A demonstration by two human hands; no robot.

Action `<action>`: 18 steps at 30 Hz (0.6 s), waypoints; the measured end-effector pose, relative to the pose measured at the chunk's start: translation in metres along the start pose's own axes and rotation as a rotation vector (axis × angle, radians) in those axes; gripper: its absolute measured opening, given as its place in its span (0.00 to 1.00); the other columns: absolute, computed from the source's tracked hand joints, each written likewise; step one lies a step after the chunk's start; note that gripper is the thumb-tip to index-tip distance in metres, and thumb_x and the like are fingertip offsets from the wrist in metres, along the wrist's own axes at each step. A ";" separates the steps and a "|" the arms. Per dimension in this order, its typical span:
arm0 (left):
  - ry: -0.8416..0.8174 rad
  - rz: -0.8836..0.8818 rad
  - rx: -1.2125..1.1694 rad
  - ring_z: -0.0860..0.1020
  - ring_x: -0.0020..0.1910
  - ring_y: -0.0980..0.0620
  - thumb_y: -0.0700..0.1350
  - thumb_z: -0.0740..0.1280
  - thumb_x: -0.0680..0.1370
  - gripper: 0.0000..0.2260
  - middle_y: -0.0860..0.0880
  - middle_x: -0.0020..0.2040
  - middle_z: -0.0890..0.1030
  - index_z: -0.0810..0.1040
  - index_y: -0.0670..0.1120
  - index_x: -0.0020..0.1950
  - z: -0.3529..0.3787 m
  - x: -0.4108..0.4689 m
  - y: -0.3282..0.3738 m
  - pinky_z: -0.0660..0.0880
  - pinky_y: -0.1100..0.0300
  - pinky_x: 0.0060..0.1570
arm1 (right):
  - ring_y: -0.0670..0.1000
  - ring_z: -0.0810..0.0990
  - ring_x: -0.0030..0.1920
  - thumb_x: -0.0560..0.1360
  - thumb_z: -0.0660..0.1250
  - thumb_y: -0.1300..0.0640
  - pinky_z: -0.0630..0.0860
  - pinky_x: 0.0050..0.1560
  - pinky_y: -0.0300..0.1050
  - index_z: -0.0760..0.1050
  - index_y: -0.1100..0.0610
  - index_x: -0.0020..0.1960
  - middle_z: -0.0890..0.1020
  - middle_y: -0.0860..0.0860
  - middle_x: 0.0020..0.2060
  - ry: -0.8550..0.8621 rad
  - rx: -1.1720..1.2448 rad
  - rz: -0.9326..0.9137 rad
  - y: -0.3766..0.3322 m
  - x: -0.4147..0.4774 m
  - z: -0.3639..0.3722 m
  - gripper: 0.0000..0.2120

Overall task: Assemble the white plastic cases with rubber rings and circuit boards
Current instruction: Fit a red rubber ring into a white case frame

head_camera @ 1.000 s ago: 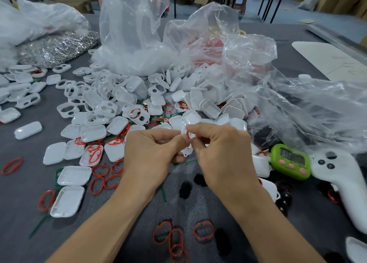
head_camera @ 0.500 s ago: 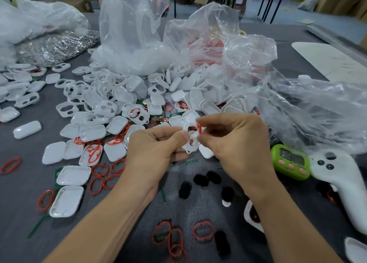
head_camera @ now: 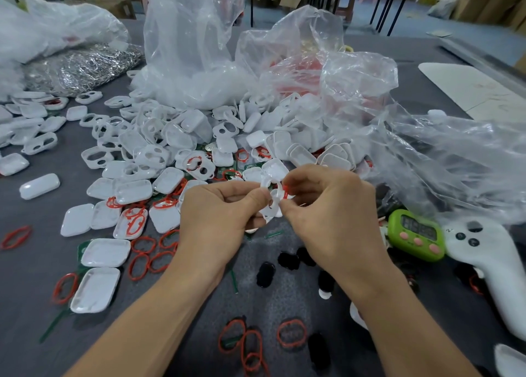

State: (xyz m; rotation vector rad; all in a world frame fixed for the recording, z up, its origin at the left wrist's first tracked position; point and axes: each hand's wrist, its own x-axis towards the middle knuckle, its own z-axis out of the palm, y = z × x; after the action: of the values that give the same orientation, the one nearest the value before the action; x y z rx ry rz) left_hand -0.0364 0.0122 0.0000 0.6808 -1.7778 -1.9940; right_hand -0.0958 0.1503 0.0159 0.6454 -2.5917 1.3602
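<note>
1. Pinching a white case point(head_camera: 271, 203) between thumb and forefinger, the left hand point(head_camera: 219, 217) holds it above the grey table point(head_camera: 25, 305), mid-view, with the other fingers curled underneath.
2. The case is a frame piece with two openings, and it sits tilted between the two hands.
3. The right hand point(head_camera: 330, 217) meets the case at its right edge, and its fingertips pinch a red ring point(head_camera: 285, 190) against that edge. Whether the ring is seated at all cannot be told.
4. Just behind the hands a pile point(head_camera: 199, 137) of white case parts spreads over the table, frames and lids mixed together.
5. To the left lie shallow lids point(head_camera: 105, 253), hollow side up. One lid point(head_camera: 131, 223) has red rings lying in it.
6. Loose rings point(head_camera: 291, 334) lie between the forearms near the front edge, and more rings point(head_camera: 142, 260) lie beside the lids.
7. Green boards point(head_camera: 82, 248) peek out from under the lids, mostly hidden.
8. Black pads point(head_camera: 265, 274) lie on the table below the hands.
9. A green timer point(head_camera: 415, 234) sits right of the right hand, just beside a white controller point(head_camera: 489, 263).
10. Clear bags point(head_camera: 193, 49) rise behind the pile and sprawl to the right.
11. A sack of silver metal parts point(head_camera: 82, 69) lies far left.
</note>
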 end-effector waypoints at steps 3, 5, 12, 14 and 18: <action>-0.012 0.010 0.031 0.82 0.29 0.52 0.38 0.78 0.73 0.05 0.45 0.37 0.87 0.88 0.47 0.39 -0.001 0.000 -0.002 0.81 0.63 0.33 | 0.35 0.82 0.36 0.68 0.80 0.56 0.76 0.40 0.27 0.87 0.45 0.50 0.85 0.39 0.34 -0.009 -0.011 0.015 0.001 0.000 -0.002 0.12; -0.012 0.018 0.059 0.82 0.29 0.51 0.39 0.78 0.73 0.03 0.45 0.37 0.87 0.88 0.46 0.40 -0.001 0.001 -0.003 0.83 0.59 0.35 | 0.34 0.79 0.35 0.69 0.80 0.54 0.71 0.41 0.22 0.88 0.44 0.51 0.82 0.39 0.32 -0.020 -0.036 0.000 0.001 0.000 -0.003 0.12; -0.016 0.008 0.062 0.81 0.29 0.52 0.42 0.79 0.72 0.02 0.46 0.37 0.87 0.88 0.45 0.42 0.000 0.000 -0.005 0.81 0.62 0.33 | 0.47 0.84 0.47 0.73 0.78 0.57 0.78 0.56 0.42 0.87 0.47 0.57 0.87 0.45 0.49 -0.068 -0.164 -0.079 -0.005 -0.003 0.000 0.14; -0.022 0.012 0.064 0.81 0.28 0.53 0.43 0.79 0.71 0.01 0.46 0.37 0.87 0.89 0.48 0.40 -0.001 -0.001 -0.004 0.80 0.63 0.33 | 0.51 0.84 0.48 0.74 0.77 0.58 0.80 0.55 0.47 0.86 0.47 0.58 0.87 0.48 0.49 -0.062 -0.201 -0.112 -0.006 -0.005 0.002 0.14; -0.015 0.032 0.108 0.82 0.28 0.52 0.42 0.79 0.72 0.05 0.47 0.36 0.87 0.89 0.50 0.39 0.000 -0.002 -0.004 0.82 0.60 0.34 | 0.55 0.86 0.46 0.73 0.78 0.59 0.82 0.51 0.49 0.85 0.50 0.60 0.88 0.51 0.46 -0.001 -0.258 -0.142 -0.007 -0.007 0.005 0.16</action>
State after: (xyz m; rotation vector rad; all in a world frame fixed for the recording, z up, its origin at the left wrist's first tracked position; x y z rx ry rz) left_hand -0.0347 0.0140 -0.0042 0.6677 -1.9047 -1.8987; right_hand -0.0859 0.1451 0.0158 0.7676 -2.6027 0.9640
